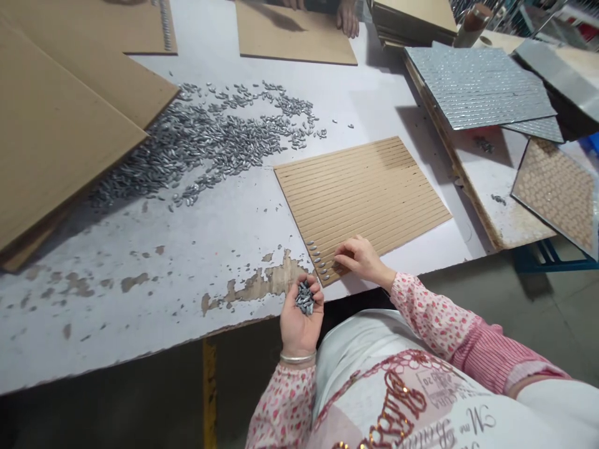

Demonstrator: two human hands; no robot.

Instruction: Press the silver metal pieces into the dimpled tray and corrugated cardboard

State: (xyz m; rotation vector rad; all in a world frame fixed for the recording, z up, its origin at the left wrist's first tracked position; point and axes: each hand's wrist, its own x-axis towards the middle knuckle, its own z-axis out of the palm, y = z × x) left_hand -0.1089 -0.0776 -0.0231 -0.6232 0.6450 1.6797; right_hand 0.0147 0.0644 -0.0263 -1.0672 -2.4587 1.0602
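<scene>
My left hand (299, 327) is cupped palm-up at the table edge, fingers curled round a handful of small grey spindle-shaped pieces (305, 299). Over the near left part of a grooved brown board (362, 193) is my right hand (362, 259), thumb and fingertips drawn together. Whether a piece sits between those fingertips is hidden. Several of the same pieces (317, 253) lie in the board's grooves along its left edge, just left of my right hand. Most of the grooves are bare.
A wide heap of grey pieces (201, 140) spreads across the white table (163, 249). Large brown boards (60, 125) overhang it at left. Silvery filled boards (482, 87) are stacked at right. Across the table, another person's hand (347, 19) rests by a brown board (294, 34).
</scene>
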